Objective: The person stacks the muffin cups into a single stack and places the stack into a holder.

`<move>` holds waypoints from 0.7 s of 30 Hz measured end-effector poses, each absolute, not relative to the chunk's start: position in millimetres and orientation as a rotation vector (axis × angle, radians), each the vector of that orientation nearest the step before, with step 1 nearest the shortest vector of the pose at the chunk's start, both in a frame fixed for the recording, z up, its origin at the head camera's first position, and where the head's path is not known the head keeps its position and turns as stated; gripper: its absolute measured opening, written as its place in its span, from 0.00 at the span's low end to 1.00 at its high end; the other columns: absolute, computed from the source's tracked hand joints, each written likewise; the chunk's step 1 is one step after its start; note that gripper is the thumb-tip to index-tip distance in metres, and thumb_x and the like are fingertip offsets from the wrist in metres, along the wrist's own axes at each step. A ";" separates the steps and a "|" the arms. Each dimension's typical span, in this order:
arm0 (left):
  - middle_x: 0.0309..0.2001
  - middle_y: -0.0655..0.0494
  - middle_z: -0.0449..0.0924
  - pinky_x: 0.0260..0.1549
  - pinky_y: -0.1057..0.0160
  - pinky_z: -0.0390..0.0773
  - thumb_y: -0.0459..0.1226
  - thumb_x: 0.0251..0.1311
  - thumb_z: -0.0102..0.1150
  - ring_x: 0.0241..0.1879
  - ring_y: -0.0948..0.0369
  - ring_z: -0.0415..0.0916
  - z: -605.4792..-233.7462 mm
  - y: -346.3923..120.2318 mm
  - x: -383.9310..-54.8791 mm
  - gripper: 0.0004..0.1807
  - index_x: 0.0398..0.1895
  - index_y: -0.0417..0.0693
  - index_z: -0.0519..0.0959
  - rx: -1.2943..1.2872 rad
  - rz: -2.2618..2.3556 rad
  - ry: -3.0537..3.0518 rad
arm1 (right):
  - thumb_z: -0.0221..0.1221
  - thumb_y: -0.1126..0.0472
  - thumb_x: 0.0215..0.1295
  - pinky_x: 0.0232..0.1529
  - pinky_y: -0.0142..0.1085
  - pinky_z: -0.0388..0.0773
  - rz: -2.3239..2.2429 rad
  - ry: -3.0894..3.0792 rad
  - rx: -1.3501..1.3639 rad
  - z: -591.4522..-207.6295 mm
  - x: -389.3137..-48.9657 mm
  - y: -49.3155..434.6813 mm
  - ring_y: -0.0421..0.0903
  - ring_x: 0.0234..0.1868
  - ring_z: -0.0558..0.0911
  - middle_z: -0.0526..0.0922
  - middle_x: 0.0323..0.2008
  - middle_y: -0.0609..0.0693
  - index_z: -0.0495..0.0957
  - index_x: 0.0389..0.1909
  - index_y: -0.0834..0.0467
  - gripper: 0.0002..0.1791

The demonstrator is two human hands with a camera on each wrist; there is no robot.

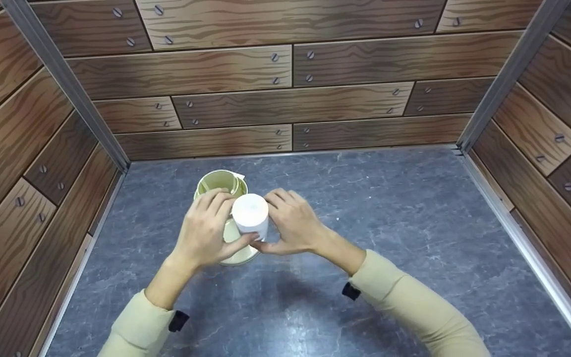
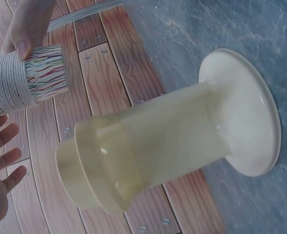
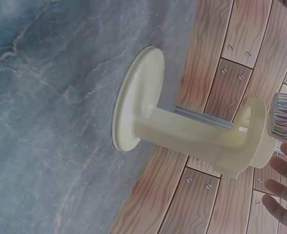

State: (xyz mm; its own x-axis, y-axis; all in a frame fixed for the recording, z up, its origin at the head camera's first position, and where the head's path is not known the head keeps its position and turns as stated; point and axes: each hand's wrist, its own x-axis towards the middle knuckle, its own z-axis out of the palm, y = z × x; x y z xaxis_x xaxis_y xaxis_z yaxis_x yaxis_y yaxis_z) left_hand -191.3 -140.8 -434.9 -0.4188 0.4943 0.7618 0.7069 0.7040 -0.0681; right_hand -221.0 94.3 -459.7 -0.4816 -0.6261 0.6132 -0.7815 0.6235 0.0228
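Observation:
A stack of white paper cups (image 1: 251, 210) with coloured wavy lines is held upright between both hands. My left hand (image 1: 203, 228) grips its left side, the thumb along the near side. The right hand (image 1: 293, 223) holds the opposite side, its thumb meeting the left one at the front. In the left wrist view, nested rims show along the paper-cup stack (image 2: 29, 78), with the printed cup at its lower end. Just below and beside it stands a pale yellow cup holder (image 3: 182, 134), with a round base, a column and a ring-shaped top. The hands partly cover it in the head view.
The cup holder stands on a dark blue-grey marbled tabletop (image 1: 389, 223). Wood-plank-patterned panels (image 1: 285, 69) enclose the back and both sides, with metal rails (image 1: 528, 253) at the edges. Small dark pieces (image 1: 179, 321) sit at the sleeve cuffs.

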 end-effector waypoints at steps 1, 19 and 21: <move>0.46 0.45 0.85 0.55 0.46 0.81 0.68 0.64 0.57 0.52 0.46 0.80 -433.7 -141.6 -192.1 0.38 0.48 0.41 0.82 -0.908 -0.335 -2.103 | 0.69 0.27 0.49 0.45 0.38 0.81 0.344 -2.254 1.100 -458.0 -222.1 93.3 0.46 0.50 0.83 0.86 0.46 0.48 0.82 0.55 0.54 0.42; 0.48 0.44 0.85 0.55 0.43 0.80 0.69 0.63 0.58 0.54 0.44 0.80 -403.8 -156.3 -203.5 0.40 0.49 0.39 0.82 -0.851 -0.353 -2.164 | 0.66 0.27 0.53 0.45 0.40 0.81 0.304 -2.257 1.118 -423.6 -241.6 77.4 0.48 0.50 0.83 0.86 0.47 0.48 0.81 0.57 0.54 0.41; 0.48 0.43 0.85 0.55 0.43 0.80 0.69 0.63 0.58 0.54 0.43 0.80 -401.8 -158.3 -205.5 0.40 0.50 0.38 0.82 -0.845 -0.346 -2.168 | 0.66 0.27 0.53 0.46 0.40 0.81 0.299 -2.265 1.111 -420.6 -244.5 75.4 0.48 0.51 0.83 0.86 0.47 0.48 0.81 0.58 0.54 0.42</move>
State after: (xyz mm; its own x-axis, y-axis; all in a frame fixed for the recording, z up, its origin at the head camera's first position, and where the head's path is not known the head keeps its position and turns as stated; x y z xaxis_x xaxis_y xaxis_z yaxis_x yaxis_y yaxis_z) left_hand -205.5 -158.3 -401.8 -0.4848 0.4598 0.7440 0.6684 0.7434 -0.0239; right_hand -244.5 75.4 -420.6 -0.4757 -0.6447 0.5984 -0.7778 0.6260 0.0562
